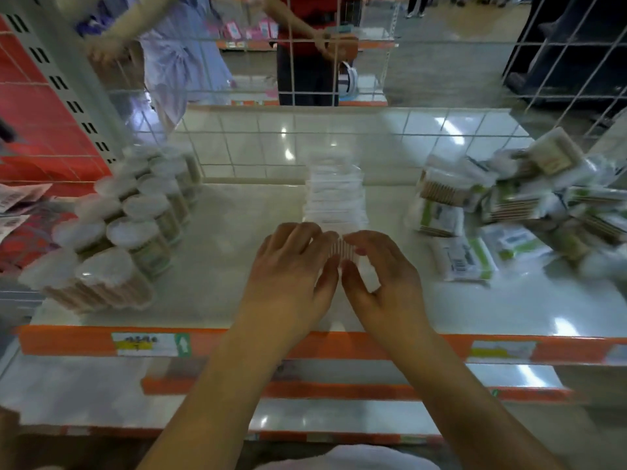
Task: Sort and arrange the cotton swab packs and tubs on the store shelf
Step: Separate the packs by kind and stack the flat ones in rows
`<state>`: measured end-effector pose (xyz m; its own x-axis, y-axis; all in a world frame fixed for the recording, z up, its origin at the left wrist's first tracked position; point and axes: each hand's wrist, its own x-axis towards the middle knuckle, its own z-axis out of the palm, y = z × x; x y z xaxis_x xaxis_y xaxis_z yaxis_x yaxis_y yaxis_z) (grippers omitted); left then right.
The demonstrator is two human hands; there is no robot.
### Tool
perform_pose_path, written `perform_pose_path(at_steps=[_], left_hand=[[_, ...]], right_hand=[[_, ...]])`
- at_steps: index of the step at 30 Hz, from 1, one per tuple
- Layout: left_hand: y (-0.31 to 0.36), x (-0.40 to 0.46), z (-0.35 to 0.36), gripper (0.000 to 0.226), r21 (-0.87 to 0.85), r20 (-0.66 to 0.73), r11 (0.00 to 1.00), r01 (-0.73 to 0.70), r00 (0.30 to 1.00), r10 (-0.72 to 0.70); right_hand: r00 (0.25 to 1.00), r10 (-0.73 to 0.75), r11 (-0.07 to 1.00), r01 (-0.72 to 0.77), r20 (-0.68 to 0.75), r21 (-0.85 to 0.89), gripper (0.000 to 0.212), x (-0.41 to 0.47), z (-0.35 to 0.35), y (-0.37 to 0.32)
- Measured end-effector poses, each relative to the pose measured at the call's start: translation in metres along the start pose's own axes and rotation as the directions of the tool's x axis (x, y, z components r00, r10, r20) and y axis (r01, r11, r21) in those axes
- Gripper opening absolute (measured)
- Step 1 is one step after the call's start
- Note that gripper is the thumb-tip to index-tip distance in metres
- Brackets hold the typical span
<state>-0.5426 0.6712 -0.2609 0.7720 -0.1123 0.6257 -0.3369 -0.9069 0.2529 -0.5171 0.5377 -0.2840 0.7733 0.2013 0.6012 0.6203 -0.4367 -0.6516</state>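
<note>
Two hands: left hand (291, 266) and right hand (380, 269) pinch clear ribbed plastic swab pack (344, 250) | glossy white shelf (237, 266) | blurred

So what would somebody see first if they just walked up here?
Probably the two hands in the middle: the left hand and right hand hold a clear pack at the front of a neat row. Then the tubs lined up on the left, and the messy pile of packs on the right.

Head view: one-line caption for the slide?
Both hands hold a swab pack before a row of packs, tubs left, loose pile right.
</note>
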Motion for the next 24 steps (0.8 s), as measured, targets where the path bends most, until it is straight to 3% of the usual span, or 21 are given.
perform_pose_path(at_steps=[6, 13, 24], left_hand=[[0.043, 0.009, 0.027, 0.037, -0.001, 0.111, 0.999, 0.033, 0.993, -0.032], [0.090, 0.021, 0.063, 0.037, -0.034, 0.126, 0.999, 0.005, 0.992, -0.001], [0.133, 0.051, 0.122, 0.038, -0.016, 0.315, 0.994, -0.110, 0.943, 0.109]], right_hand=[[1.000, 0.011, 0.999, -0.011, -0.011, -0.051, 0.029, -0.008, -0.041, 0.033], [1.000, 0.022, 0.991, -0.022, 0.000, -0.129, 0.034, -0.018, -0.093, 0.068], [0.994, -0.107, 0.875, 0.083, -0.022, -0.478, 0.028, -0.028, -0.164, 0.126]])
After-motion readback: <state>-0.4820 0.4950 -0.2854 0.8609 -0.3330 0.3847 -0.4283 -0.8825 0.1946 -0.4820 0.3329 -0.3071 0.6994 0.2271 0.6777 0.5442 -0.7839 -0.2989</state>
